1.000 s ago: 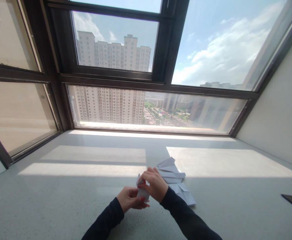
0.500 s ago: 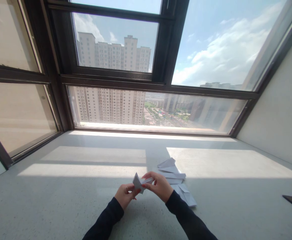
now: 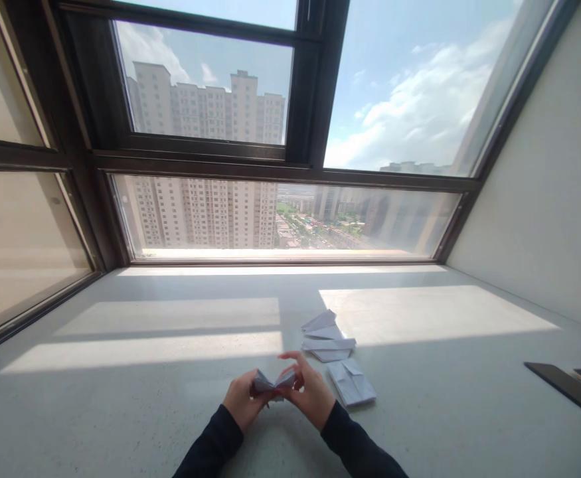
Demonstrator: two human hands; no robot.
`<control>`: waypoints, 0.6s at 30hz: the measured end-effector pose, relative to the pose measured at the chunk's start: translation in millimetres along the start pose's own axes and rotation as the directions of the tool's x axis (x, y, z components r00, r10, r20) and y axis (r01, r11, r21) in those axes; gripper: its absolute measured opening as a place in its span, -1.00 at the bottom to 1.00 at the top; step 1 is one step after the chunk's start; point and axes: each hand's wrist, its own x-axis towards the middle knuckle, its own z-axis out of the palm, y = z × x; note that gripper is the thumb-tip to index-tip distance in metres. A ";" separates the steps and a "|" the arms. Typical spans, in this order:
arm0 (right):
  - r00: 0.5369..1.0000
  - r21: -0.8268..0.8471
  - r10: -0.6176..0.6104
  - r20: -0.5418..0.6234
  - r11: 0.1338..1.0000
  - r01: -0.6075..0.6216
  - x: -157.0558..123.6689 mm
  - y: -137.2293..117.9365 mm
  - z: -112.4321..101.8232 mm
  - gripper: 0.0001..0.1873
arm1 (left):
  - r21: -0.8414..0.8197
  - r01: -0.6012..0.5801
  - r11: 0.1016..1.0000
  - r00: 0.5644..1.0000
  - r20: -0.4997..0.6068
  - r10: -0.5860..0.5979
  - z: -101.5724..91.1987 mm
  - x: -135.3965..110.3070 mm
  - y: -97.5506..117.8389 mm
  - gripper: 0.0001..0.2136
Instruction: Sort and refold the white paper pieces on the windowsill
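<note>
Between my two hands is a small piece of folded white paper point(image 3: 265, 383), its sides standing up in a V shape. My left hand point(image 3: 242, 399) grips its left side with thumb and fingers. On the other side my right hand point(image 3: 310, 390) pinches the paper between thumb and bent fingers, while its index finger is raised off it. Just beyond the right hand lie more folded papers: a squarish one point(image 3: 352, 384), a flat strip-like one point(image 3: 329, 348) and a pointed one point(image 3: 323, 324). Fingers cover part of the held paper's lower edge.
All this is on a pale speckled sill point(image 3: 145, 411) with bands of sunlight. A dark flat object point(image 3: 564, 392) lies at the right. Dark window frames point(image 3: 290, 263) run along the back, and a white wall point(image 3: 534, 199) bounds the right side.
The view has turned right. The held paper, earlier with a point sticking up, now spreads into a V. My right index finger has lifted away from it.
</note>
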 end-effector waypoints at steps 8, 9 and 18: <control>0.961 0.394 0.206 0.184 0.880 -0.264 -47.3 24.6 -41.2 -0.54 | -0.194 0.099 0.976 0.932 0.363 -0.023 9.0 -10.6 1.5 -0.61; 0.947 0.340 0.253 0.198 0.889 -0.308 -54.7 29.5 -53.7 -0.48 | -0.153 0.098 0.983 0.940 0.338 -0.041 6.7 -10.4 1.7 -0.61; 0.893 -0.110 0.449 0.039 0.890 -0.442 -78.4 45.0 -117.7 -0.46 | -0.053 0.091 0.994 0.960 0.269 -0.073 3.3 -7.0 1.5 -0.62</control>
